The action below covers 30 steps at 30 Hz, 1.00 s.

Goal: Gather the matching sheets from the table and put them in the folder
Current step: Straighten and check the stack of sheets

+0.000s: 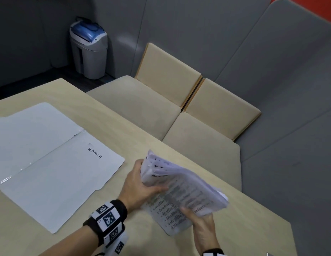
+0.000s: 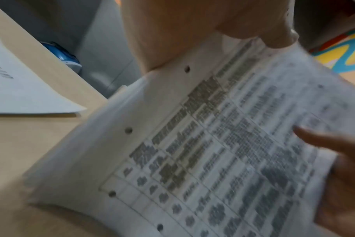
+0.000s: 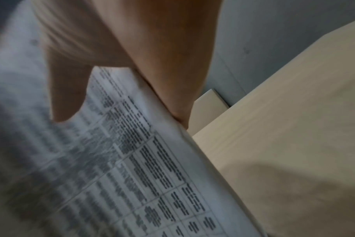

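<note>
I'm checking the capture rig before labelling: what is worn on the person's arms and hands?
The left hand is bare, with no glove or sleeve. Its wrist carries a black band set with white blocks printed with black square marker codes. The right hand is bare too; at its wrist only an edge of a similar black and white band shows.

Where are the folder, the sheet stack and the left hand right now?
folder point(image 1: 55, 182): head view, bare right-hand panel below the ADMIN label.
sheet stack point(image 1: 187, 196): head view, printed top page.
left hand point(image 1: 137, 189): head view, back of the hand gripping the stack.
</note>
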Tool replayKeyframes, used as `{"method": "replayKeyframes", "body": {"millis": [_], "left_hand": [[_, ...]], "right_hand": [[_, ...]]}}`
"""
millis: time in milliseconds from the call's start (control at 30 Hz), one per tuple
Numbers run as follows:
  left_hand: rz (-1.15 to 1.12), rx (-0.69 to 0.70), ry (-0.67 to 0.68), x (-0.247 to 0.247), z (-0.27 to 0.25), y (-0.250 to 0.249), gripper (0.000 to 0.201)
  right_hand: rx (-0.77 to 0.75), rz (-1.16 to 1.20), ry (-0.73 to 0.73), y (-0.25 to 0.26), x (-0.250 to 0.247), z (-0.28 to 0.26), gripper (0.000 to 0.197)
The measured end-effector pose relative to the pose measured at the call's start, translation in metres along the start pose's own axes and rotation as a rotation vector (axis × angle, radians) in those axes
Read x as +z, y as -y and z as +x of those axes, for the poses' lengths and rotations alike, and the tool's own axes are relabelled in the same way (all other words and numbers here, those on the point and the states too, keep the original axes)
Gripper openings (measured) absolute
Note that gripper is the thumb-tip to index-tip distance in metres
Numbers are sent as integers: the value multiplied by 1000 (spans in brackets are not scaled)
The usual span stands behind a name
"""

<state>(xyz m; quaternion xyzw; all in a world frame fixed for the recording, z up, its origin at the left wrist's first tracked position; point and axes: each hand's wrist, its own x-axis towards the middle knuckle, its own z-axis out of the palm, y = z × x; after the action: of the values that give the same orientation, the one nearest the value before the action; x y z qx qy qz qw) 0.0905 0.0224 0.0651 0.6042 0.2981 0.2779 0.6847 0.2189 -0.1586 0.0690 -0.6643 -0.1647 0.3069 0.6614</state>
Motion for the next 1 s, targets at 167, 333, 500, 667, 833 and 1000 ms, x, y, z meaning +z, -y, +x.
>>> {"method": "replayKeyframes", "body": {"millis": [167, 333, 500, 667, 833, 1000], "left_hand": [[14, 21, -174, 11, -4, -6, 60], [278, 96, -176, 9, 0, -23, 78], [871, 422, 66, 5, 16, -80, 89], [574, 391, 287, -3, 29, -88, 37], [-94, 103, 173, -36, 24, -81, 10], [-177, -29, 266, -42, 24, -62, 23]], "right_hand": [[66, 50, -72, 13, 16, -4, 35], [92, -36, -51, 25, 17, -5, 22], [-87, -470, 3, 48, 2, 4, 15], [-283, -612, -96, 91, -11, -3, 27], [-95, -533, -373, 81, -64, -4, 103], [147, 212, -69, 49, -53, -2, 73]]}}
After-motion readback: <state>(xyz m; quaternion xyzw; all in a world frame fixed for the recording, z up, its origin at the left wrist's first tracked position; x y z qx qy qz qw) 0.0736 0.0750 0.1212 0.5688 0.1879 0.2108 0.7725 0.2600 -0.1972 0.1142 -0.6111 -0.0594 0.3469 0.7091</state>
